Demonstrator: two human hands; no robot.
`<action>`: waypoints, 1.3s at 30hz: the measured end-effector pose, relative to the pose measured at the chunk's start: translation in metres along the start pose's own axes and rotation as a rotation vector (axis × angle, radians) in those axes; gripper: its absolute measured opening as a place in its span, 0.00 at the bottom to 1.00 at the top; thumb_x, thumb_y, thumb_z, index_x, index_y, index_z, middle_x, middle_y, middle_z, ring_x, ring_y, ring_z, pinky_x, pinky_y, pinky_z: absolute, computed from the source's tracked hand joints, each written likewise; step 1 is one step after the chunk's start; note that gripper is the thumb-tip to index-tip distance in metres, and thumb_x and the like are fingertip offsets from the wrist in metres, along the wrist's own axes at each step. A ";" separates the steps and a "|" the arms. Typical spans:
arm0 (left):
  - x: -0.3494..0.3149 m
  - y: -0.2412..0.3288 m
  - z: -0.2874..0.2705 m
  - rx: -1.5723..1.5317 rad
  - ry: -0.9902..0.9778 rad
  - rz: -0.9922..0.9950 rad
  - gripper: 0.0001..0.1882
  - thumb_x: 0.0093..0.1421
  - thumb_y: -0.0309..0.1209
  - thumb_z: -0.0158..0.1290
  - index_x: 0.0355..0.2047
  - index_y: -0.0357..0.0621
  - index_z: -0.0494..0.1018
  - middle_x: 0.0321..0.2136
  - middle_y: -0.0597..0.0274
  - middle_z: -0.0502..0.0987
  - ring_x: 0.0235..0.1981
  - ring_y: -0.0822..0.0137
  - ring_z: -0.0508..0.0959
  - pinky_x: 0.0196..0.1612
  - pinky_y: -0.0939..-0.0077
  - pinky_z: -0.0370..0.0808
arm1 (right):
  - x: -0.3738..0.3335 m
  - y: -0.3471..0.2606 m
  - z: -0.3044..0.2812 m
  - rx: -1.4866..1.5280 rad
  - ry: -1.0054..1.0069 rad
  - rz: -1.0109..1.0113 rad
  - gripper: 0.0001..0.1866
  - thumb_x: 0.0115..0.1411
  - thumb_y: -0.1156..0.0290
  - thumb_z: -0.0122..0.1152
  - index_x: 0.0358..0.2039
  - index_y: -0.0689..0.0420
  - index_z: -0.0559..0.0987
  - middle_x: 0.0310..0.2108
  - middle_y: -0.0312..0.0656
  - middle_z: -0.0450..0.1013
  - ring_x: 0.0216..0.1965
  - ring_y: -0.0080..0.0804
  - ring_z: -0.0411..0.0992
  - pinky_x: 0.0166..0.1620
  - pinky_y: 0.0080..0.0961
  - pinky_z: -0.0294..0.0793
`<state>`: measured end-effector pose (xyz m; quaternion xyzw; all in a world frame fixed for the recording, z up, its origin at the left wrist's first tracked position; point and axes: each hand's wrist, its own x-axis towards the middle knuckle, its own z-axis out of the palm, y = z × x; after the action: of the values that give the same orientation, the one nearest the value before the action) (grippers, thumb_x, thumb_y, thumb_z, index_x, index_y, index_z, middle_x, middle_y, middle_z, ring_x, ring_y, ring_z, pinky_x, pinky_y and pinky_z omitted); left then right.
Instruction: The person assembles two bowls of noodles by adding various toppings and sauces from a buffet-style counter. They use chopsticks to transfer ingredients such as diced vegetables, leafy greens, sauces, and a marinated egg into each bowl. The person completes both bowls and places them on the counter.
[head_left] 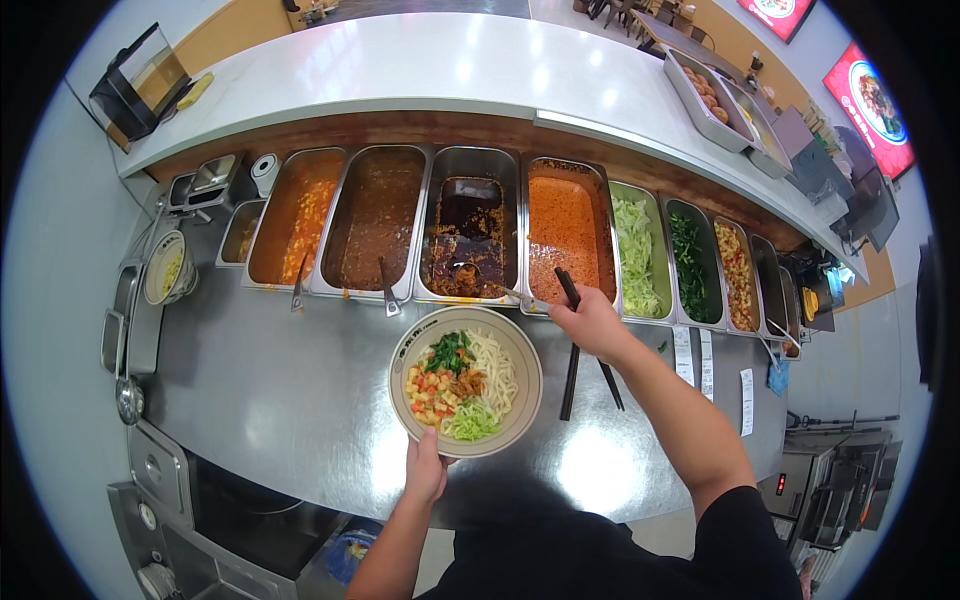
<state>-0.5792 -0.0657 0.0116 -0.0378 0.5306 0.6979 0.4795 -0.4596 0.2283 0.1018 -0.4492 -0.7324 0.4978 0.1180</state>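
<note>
My left hand (427, 470) grips the near rim of a wide bowl (400, 415), thumb on top. Inside it are pale noodles (502, 375), dark cooked greens (449, 351), diced red and yellow pieces (430, 392), shredded lettuce (473, 424) and a brown topping (467, 382) in the middle. My right hand (592, 322) is closed around the handle of a ladle (510, 293) and also holds black chopsticks (571, 380), their tips pointing toward me. The ladle's head sits in the near end of a pan of dark, oily sauce (470, 225), with brown bits in it.
Beside the dark sauce stand pans of brown sauce (375, 215), orange-red sauce (565, 215), lettuce (637, 250) and greens (688, 260). Paper slips (746, 402) lie at the right. A second bowl (168, 270) stands at the left. A white counter ledge (430, 70) runs behind the pans.
</note>
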 end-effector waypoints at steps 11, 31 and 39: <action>0.003 -0.004 -0.008 0.006 -0.071 0.015 0.21 0.70 0.38 0.36 0.60 0.44 0.57 0.46 0.56 0.74 0.35 0.67 0.77 0.31 0.74 0.76 | -0.032 -0.008 -0.005 0.371 0.004 0.204 0.10 0.56 0.69 0.60 0.22 0.55 0.71 0.19 0.28 0.66 0.20 0.17 0.61 0.23 0.20 0.60; 0.002 0.002 -0.010 0.022 -0.116 -0.001 0.21 0.69 0.36 0.35 0.59 0.41 0.56 0.49 0.51 0.72 0.42 0.61 0.78 0.40 0.67 0.80 | -0.128 0.023 0.005 0.121 0.051 -0.097 0.10 0.58 0.69 0.62 0.26 0.58 0.71 0.19 0.32 0.67 0.22 0.18 0.65 0.26 0.22 0.66; -0.001 0.014 -0.007 0.061 -0.236 -0.059 0.26 0.66 0.31 0.36 0.63 0.38 0.51 0.55 0.44 0.68 0.52 0.53 0.76 0.48 0.59 0.81 | -0.045 -0.018 -0.065 -0.036 0.253 -0.104 0.09 0.58 0.68 0.59 0.25 0.58 0.71 0.18 0.34 0.68 0.20 0.25 0.66 0.26 0.26 0.66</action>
<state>-0.5916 -0.0718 0.0187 0.0433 0.4901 0.6667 0.5599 -0.4037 0.2322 0.1602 -0.4719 -0.7427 0.4173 0.2272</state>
